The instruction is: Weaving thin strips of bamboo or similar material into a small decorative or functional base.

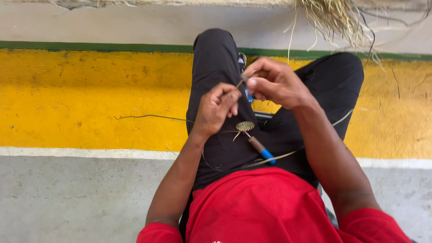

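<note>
I sit with my legs in black trousers (216, 67) stretched over the floor. My left hand (217, 108) and my right hand (274, 81) meet above my lap, both pinching a thin straw-coloured fibre strand (245, 77) between the fingertips. On my left thigh lies a small round woven coil (245, 126). Beside it rests a pointed tool with a brown and blue handle (262, 150). A long fibre strand (288, 155) curves across my lap and off to the right.
A bundle of dry straw fibres (333, 15) lies at the top right. The floor has a wide yellow painted band (90, 99), a green line (90, 46) above it and grey concrete (81, 198) nearer me. A thin strand (148, 116) trails left.
</note>
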